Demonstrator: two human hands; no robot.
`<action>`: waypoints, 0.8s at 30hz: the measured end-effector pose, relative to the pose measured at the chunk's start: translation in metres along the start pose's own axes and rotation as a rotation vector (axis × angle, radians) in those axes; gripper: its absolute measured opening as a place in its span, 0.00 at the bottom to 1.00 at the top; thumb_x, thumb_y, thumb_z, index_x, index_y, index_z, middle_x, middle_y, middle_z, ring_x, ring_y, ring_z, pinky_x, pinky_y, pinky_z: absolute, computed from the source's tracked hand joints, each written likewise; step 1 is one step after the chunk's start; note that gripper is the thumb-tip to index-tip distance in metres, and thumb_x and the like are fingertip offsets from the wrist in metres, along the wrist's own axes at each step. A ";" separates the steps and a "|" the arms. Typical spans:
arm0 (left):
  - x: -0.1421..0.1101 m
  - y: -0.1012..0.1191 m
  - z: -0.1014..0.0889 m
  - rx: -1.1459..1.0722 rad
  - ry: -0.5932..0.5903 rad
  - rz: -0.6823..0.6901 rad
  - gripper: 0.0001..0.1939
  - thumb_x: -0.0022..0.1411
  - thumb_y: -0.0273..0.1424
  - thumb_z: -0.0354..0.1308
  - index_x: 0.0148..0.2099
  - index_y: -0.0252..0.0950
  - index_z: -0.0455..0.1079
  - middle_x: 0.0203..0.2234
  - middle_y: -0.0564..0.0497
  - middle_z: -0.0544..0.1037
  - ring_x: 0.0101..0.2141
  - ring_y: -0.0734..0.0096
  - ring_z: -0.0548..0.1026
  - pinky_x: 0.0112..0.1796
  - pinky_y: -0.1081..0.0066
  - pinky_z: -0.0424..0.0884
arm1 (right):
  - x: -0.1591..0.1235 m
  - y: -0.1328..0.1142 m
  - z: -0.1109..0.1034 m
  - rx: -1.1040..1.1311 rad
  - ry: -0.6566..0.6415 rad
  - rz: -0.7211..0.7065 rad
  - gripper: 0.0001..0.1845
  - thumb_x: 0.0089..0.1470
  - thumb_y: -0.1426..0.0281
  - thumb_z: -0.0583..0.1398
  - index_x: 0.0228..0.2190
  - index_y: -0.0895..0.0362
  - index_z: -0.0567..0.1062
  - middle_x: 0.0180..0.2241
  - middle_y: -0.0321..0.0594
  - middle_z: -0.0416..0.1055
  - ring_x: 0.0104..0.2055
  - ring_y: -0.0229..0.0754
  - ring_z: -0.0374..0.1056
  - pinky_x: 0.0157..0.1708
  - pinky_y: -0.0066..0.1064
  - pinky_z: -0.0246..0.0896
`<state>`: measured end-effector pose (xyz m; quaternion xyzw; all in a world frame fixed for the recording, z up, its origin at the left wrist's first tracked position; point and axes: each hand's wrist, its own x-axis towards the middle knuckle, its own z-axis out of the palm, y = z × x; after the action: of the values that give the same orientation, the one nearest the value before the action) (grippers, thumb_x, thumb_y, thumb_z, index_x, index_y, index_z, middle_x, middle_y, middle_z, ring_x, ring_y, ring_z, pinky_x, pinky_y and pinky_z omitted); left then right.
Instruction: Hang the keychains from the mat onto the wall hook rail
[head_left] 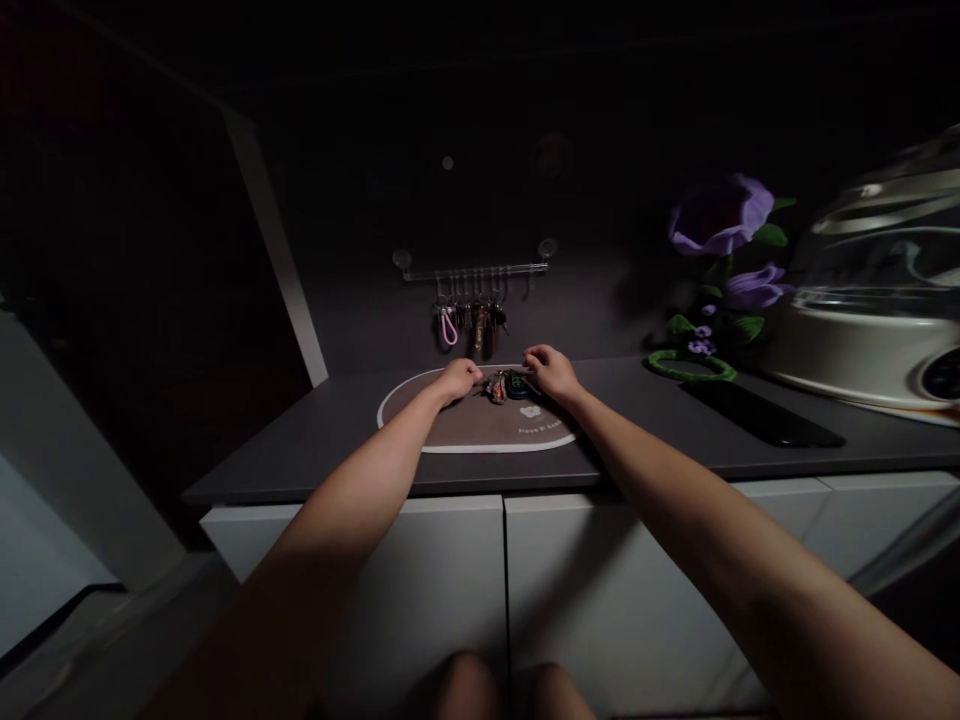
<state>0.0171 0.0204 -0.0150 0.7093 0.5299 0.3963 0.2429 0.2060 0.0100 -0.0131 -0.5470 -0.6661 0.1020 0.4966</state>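
Both my arms reach out over a dark countertop [315, 440] to an oval brown mat [480, 432] with a white rim. A bunch of keys with a dark fob [508, 385] lies on the mat between my hands. My left hand [459, 379] rests on the mat with its fingers curled, its tips at the left end of the bunch. My right hand [551, 371] sits at the right of the fob with its fingers bent down on it. The dim light hides how firmly either hand grips.
A rail with hooks [474, 270] on the wall behind carries several hanging keys [471, 325]. Purple artificial flowers [720, 275] and a white helmet [877, 290] stand at the right. A flat black object [761, 412] lies on the counter. White cabinet doors [495, 590] are below.
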 end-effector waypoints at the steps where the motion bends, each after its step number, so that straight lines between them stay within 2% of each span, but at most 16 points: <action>1: 0.000 0.000 -0.001 -0.018 0.013 -0.010 0.04 0.49 0.25 0.53 0.24 0.33 0.66 0.15 0.56 0.66 0.20 0.78 0.61 0.28 0.75 0.59 | 0.000 0.000 0.000 -0.003 0.000 -0.004 0.09 0.51 0.71 0.54 0.35 0.59 0.72 0.32 0.41 0.73 0.35 0.37 0.68 0.40 0.30 0.60; 8: 0.003 0.000 -0.006 -0.136 -0.013 -0.077 0.04 0.51 0.23 0.51 0.25 0.34 0.62 0.13 0.57 0.62 0.17 0.80 0.59 0.22 0.77 0.56 | 0.003 0.005 0.003 0.022 -0.022 -0.039 0.10 0.50 0.71 0.54 0.35 0.60 0.72 0.32 0.42 0.73 0.34 0.36 0.67 0.39 0.29 0.60; 17: 0.003 0.003 -0.009 -0.225 0.016 -0.107 0.06 0.50 0.22 0.52 0.23 0.33 0.61 0.12 0.57 0.60 0.16 0.81 0.58 0.22 0.77 0.56 | 0.004 0.007 0.006 0.046 -0.011 -0.060 0.09 0.50 0.71 0.54 0.34 0.59 0.72 0.30 0.40 0.73 0.32 0.35 0.67 0.38 0.29 0.61; 24: 0.001 0.010 -0.014 -0.327 0.040 -0.105 0.06 0.51 0.20 0.49 0.24 0.32 0.61 0.14 0.57 0.61 0.17 0.82 0.59 0.23 0.78 0.58 | 0.000 -0.003 0.005 0.040 -0.037 -0.055 0.09 0.51 0.71 0.54 0.35 0.60 0.72 0.31 0.41 0.73 0.33 0.36 0.67 0.38 0.29 0.60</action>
<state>0.0111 0.0175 0.0013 0.6235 0.4994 0.4780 0.3651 0.2003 0.0109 -0.0139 -0.5165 -0.6878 0.1117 0.4977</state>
